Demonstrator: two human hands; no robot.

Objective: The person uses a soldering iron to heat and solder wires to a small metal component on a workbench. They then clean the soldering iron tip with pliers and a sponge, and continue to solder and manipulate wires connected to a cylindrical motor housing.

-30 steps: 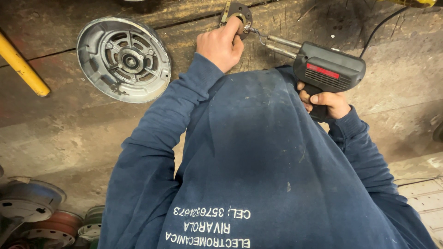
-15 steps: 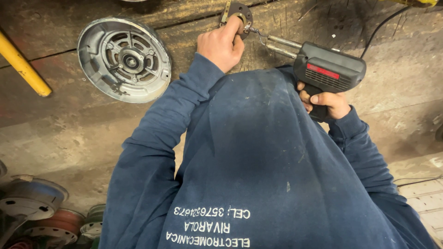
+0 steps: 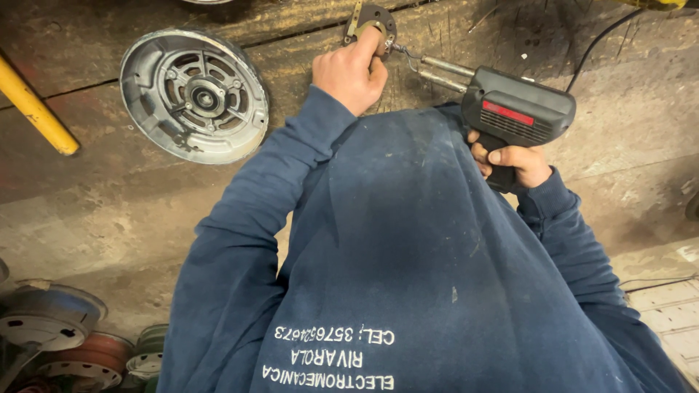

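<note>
The left hand (image 3: 351, 71) pinched a small brown metal plate (image 3: 371, 22) on the far bench — the right hand (image 3: 510, 161) was closed around a black pistol-shaped soldering gun (image 3: 513, 113), its tip touching the plate.

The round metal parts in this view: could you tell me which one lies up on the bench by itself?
The grey ribbed end cover, flat on the wooden bench beside the left hand. The other round parts sit stacked at the lower left.

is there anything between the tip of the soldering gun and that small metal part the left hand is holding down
Nothing visible. The soldering gun, gripped by the right hand, points its tip straight at the small metal part on the workbench. The left hand presses that part from the near side, beside the tip's path.
</note>
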